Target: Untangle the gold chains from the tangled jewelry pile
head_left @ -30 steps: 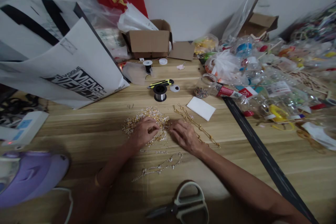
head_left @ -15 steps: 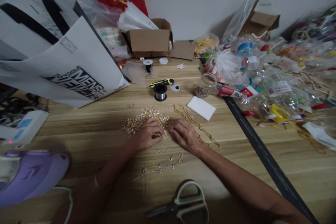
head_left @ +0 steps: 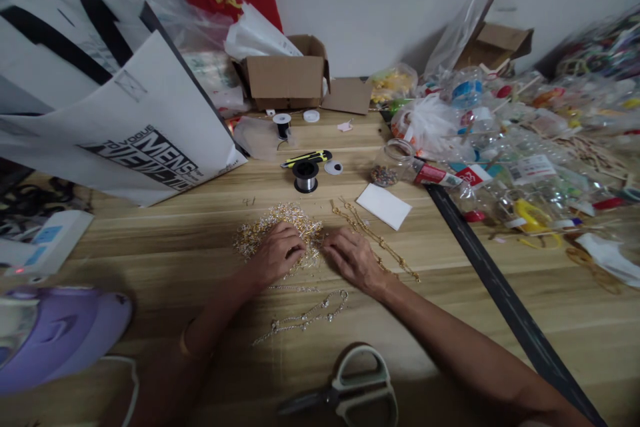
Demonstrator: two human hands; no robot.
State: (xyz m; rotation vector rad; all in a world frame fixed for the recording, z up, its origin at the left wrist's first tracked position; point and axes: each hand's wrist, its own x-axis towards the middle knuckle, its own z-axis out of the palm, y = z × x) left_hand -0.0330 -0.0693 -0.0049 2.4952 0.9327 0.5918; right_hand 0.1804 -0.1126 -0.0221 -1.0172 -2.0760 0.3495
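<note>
A loose heap of small gold and silver pieces [head_left: 265,227] lies on the wooden table [head_left: 190,227]. My left hand [head_left: 281,250] rests at the heap's lower right edge, fingers bent together; anything between the fingertips is too small to make out. Just right of the heap is my right hand [head_left: 353,257], its fingers curled down, with whatever they hold hidden. Gold chains [head_left: 383,240] stretch beyond and beside the right hand. Nearer me lie a silver chain with beads [head_left: 305,320] and a shorter silver chain [head_left: 295,289].
Scissors [head_left: 363,383] lie at the near edge. Behind the heap are a wire spool [head_left: 305,177], a yellow cutter [head_left: 306,158], a white card [head_left: 384,206] and a bead jar [head_left: 393,163]. A large white bag [head_left: 130,113] stands left; plastic bottles [head_left: 530,167] crowd the right.
My left hand has shifted slightly left and back, its fingertips drawing a little away from my right hand. The right hand has barely moved.
</note>
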